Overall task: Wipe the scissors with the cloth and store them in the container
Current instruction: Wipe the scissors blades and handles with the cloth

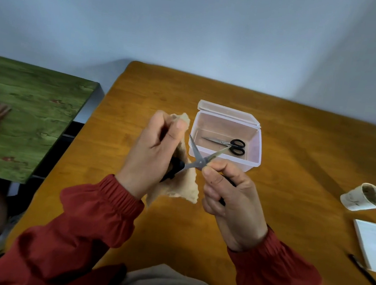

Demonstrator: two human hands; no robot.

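Black handles of the grey-bladed scissors (pixel 200 162) hide in both hands: left hand (pixel 156 150) grips one with the crumpled beige cloth (pixel 187 186), right hand (pixel 228 192) the other. Blades splay open, pointing away toward the clear plastic container (pixel 249 164).

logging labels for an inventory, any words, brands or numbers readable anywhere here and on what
No text can be read anywhere.
The container, the stored scissors in it, the held scissors and the cloth show no print.
The paper cup bears only stains.
The white pad looks blank.
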